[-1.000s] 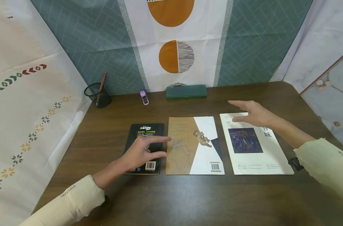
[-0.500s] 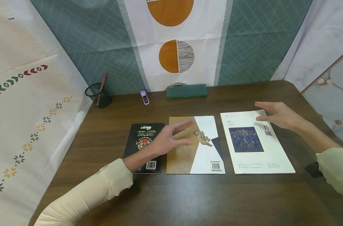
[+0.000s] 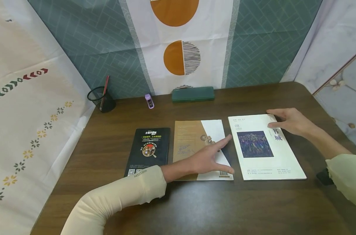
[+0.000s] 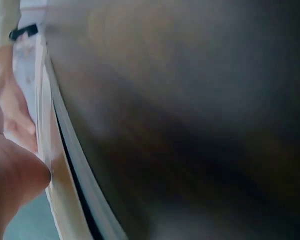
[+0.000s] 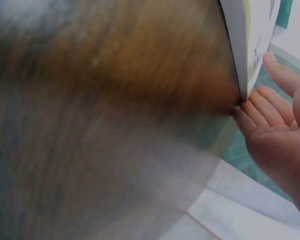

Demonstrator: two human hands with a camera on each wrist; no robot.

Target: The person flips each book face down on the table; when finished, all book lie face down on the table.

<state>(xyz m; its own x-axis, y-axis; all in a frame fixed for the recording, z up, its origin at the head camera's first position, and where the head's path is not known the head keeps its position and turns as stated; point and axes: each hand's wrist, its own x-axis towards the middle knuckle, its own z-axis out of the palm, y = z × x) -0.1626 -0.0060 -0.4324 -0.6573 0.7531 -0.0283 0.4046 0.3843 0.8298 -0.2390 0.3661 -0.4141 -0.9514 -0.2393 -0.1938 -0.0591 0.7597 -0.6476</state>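
Your left hand (image 3: 208, 160) lies flat with fingers spread on the right edge of the middle book (image 3: 195, 143), reaching toward the white magazine (image 3: 264, 147) just beside it. Your right hand (image 3: 289, 121), fingers straight, touches that magazine's far right corner. Bare table (image 3: 225, 209) lies near you; a black book (image 3: 148, 148) sits left, a green case (image 3: 192, 94) behind.

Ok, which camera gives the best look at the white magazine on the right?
The head view: the white magazine lies flat with its whole cover showing, right hand at its far corner. The right wrist view shows only a blurred edge; the left wrist view is too blurred to tell.
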